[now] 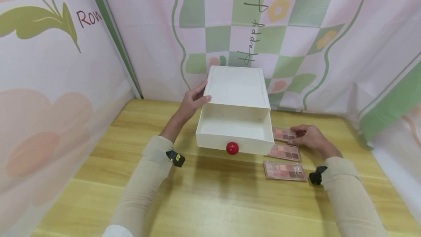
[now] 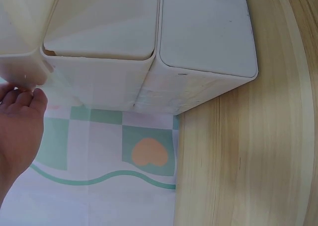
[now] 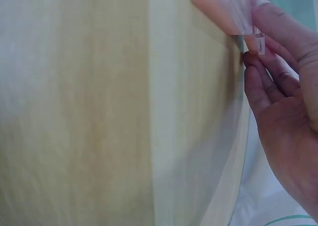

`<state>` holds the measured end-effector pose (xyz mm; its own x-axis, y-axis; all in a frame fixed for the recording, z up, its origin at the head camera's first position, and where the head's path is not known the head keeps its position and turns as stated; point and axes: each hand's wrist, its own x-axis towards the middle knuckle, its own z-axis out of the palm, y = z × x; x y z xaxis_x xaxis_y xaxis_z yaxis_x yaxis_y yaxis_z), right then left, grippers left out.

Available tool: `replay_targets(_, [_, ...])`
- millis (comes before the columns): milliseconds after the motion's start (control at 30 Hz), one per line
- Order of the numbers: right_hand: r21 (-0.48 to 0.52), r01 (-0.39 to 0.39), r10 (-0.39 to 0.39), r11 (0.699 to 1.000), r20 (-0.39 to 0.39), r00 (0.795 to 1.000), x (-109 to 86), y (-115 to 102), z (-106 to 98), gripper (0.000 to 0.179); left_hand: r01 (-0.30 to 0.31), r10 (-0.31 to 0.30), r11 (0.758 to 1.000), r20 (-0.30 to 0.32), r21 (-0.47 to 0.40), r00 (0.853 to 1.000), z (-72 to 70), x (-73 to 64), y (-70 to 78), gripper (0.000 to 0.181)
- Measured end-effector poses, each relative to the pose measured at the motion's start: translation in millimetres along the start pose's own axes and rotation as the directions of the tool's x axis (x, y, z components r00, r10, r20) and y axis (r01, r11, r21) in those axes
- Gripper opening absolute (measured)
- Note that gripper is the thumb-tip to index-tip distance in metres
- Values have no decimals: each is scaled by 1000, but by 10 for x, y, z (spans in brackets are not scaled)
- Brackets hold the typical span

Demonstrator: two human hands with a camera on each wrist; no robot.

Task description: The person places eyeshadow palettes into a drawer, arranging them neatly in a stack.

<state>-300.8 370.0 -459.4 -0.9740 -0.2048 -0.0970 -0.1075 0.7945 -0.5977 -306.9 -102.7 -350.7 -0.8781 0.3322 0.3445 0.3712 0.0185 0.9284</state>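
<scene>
A white drawer unit [image 1: 238, 85] stands against the curtain at the back, its top drawer [image 1: 235, 123] pulled out with a bare floor and a red knob [image 1: 232, 148]. My left hand [image 1: 193, 101] rests against the unit's upper left edge, thumb near the front corner and fingers along the side; the left wrist view shows this hand [image 2: 20, 121] at the unit's edge. To the right lie three eyeshadow palettes with clear lids: a far one [image 1: 283, 134], a middle one [image 1: 284, 153] and a near one [image 1: 284, 171]. My right hand [image 1: 310, 138] pinches the far palette's right end.
The wooden table [image 1: 213, 207] carries everything. Stacked lower sections [image 2: 208, 32] of the unit appear in the left wrist view. A printed curtain [image 1: 220, 14] hangs close behind the unit, and more patterned cloth [image 1: 49, 120] encloses the left side.
</scene>
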Motion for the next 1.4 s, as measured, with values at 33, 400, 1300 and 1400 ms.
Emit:
replay_targets(33, [-1, -6, 6, 1000, 1, 1000, -2, 1, -6, 79, -1, 1, 1000, -1, 2, 1000, 0, 0, -1, 74])
replay_targets(400, [27, -55, 56, 998, -13, 998, -31, 54, -27, 81, -11, 11, 1000, 1, 6, 1000, -9, 11, -25, 74])
replay_targets(1300, [89, 97, -78, 991, -203, 976, -290, -228, -418, 58, -8, 8, 1000, 0, -1, 1000, -3, 7, -10, 70])
replay_targets(1400, [78, 117, -98, 990, -212, 972, -340, -282, -477, 57, -8, 8, 1000, -3, -3, 1000, -7, 9, -15, 71])
